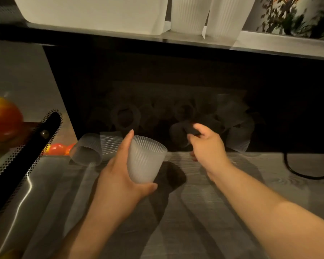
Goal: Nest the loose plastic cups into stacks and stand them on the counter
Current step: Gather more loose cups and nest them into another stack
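Two loose ribbed cups (94,149) are noted lying tipped at near left. A ribbed plastic cup (145,158) is held upright above the counter (251,184) by the left hand (120,176), fingers curled round it. Further right, a shadowed cup (183,131) is pinched by the right hand (207,146) among the dark pile (176,116). Collection is judged in hand; next, the pinched cup must be aligned and nested into the held one.
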`<state>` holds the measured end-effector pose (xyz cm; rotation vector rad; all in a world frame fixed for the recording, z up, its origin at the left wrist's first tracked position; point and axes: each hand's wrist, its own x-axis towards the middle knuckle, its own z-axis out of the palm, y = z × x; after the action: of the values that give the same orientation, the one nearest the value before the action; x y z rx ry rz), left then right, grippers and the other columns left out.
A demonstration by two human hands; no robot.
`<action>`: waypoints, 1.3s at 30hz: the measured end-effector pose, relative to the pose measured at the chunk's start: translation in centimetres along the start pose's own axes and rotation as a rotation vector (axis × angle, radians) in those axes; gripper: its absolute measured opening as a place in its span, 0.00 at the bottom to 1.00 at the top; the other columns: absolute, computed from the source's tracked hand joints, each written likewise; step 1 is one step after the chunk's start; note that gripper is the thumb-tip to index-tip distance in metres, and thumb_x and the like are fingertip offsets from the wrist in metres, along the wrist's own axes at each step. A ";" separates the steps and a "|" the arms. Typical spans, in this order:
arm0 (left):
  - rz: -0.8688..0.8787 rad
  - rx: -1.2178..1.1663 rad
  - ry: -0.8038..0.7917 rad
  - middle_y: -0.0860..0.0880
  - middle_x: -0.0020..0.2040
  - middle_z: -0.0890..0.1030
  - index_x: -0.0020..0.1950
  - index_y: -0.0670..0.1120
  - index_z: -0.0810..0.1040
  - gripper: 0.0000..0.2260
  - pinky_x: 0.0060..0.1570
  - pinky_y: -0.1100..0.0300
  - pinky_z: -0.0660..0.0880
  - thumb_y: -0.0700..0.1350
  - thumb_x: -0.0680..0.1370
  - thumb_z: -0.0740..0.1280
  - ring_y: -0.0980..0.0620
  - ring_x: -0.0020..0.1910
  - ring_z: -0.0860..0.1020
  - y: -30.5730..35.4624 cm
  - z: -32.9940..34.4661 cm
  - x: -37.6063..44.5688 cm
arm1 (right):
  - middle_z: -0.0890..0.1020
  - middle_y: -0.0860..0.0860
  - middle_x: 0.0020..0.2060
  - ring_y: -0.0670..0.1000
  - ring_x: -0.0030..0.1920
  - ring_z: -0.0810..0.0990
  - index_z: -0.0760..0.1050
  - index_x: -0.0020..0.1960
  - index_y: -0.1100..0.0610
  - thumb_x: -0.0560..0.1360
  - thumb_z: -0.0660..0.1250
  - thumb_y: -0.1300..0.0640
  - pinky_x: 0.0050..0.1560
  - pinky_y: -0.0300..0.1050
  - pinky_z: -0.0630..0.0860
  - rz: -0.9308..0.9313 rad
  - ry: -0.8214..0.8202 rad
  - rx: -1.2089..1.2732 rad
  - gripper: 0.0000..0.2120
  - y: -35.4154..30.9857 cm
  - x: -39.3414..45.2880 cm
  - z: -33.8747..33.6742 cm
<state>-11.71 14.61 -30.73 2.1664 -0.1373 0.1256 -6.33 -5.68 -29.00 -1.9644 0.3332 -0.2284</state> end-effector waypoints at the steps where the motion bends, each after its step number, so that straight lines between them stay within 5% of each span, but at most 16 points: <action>1: -0.005 0.007 -0.008 0.67 0.61 0.60 0.69 0.78 0.43 0.57 0.58 0.60 0.67 0.47 0.61 0.83 0.63 0.59 0.63 -0.1 0.1 0.1 | 0.79 0.48 0.52 0.53 0.48 0.82 0.67 0.73 0.49 0.79 0.65 0.54 0.49 0.51 0.82 0.106 0.048 -0.055 0.23 0.7 1.3 0.2; 5: 0.006 0.041 -0.017 0.67 0.61 0.61 0.72 0.75 0.44 0.57 0.57 0.64 0.64 0.47 0.62 0.82 0.64 0.59 0.62 -0.4 0.4 0.6 | 0.78 0.53 0.45 0.57 0.51 0.80 0.76 0.59 0.57 0.76 0.67 0.44 0.47 0.49 0.76 0.164 0.031 -0.635 0.19 0.9 4.3 1.3; 8: 0.012 0.058 -0.022 0.67 0.61 0.61 0.69 0.77 0.41 0.58 0.58 0.64 0.65 0.48 0.62 0.82 0.64 0.59 0.62 -0.3 0.4 0.9 | 0.75 0.55 0.65 0.59 0.66 0.73 0.71 0.69 0.53 0.79 0.61 0.42 0.64 0.54 0.71 0.101 -0.083 -0.769 0.23 1.3 6.2 1.4; 10: 0.019 0.072 -0.034 0.66 0.61 0.61 0.69 0.77 0.40 0.58 0.60 0.63 0.66 0.49 0.62 0.82 0.64 0.60 0.63 -0.3 0.5 1.1 | 0.72 0.55 0.69 0.58 0.68 0.71 0.69 0.72 0.51 0.80 0.61 0.46 0.66 0.53 0.69 0.073 -0.092 -0.807 0.22 1.9 7.4 1.0; 14: 0.011 0.097 -0.070 0.63 0.66 0.66 0.68 0.78 0.37 0.59 0.59 0.61 0.67 0.50 0.62 0.82 0.63 0.58 0.64 -0.1 0.5 1.5 | 0.82 0.61 0.44 0.57 0.43 0.83 0.77 0.52 0.67 0.78 0.62 0.64 0.42 0.45 0.80 0.106 0.030 -0.429 0.08 1.5 7.2 -1.1; 17: 0.014 0.107 -0.090 0.61 0.69 0.68 0.68 0.79 0.36 0.60 0.60 0.60 0.69 0.50 0.62 0.82 0.62 0.59 0.65 0.1 0.8 1.7 | 0.80 0.57 0.33 0.46 0.21 0.76 0.75 0.50 0.68 0.78 0.64 0.64 0.19 0.37 0.70 0.103 -0.057 -0.019 0.06 -0.2 4.9 -3.0; 20: 0.049 0.116 -0.131 0.63 0.68 0.67 0.69 0.78 0.35 0.60 0.60 0.59 0.70 0.50 0.62 0.82 0.63 0.59 0.66 0.8 1.4 1.6 | 0.80 0.52 0.33 0.44 0.22 0.71 0.77 0.54 0.58 0.79 0.63 0.63 0.17 0.35 0.63 0.090 -0.289 0.149 0.07 -1.7 2.7 -4.9; 24: 0.081 0.121 -0.162 0.67 0.63 0.65 0.68 0.79 0.35 0.60 0.59 0.58 0.72 0.51 0.62 0.82 0.63 0.59 0.68 2.3 2.4 1.3 | 0.81 0.49 0.30 0.44 0.23 0.73 0.79 0.56 0.53 0.81 0.62 0.61 0.19 0.34 0.66 0.045 -0.609 -0.098 0.09 -2.7 1.4 -7.2; 28: 0.109 0.150 -0.205 0.69 0.61 0.62 0.66 0.80 0.34 0.58 0.59 0.60 0.70 0.53 0.63 0.81 0.65 0.58 0.66 3.5 3.2 0.9 | 0.83 0.52 0.36 0.44 0.24 0.73 0.79 0.55 0.54 0.78 0.65 0.62 0.21 0.34 0.67 0.061 -0.612 -0.207 0.09 -2.8 1.6 -9.0; 39: 0.186 0.195 -0.294 0.72 0.57 0.61 0.68 0.78 0.34 0.57 0.52 0.66 0.67 0.53 0.65 0.79 0.67 0.55 0.65 6.4 6.5 1.5 | 0.83 0.51 0.34 0.43 0.22 0.71 0.81 0.56 0.54 0.80 0.60 0.64 0.19 0.34 0.64 0.112 -0.593 0.016 0.12 -2.4 1.3 -14.0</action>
<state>-10.88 5.60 -28.99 2.3540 -0.5147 -0.0781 -9.12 -17.27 -21.12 -1.8913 0.0503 0.4188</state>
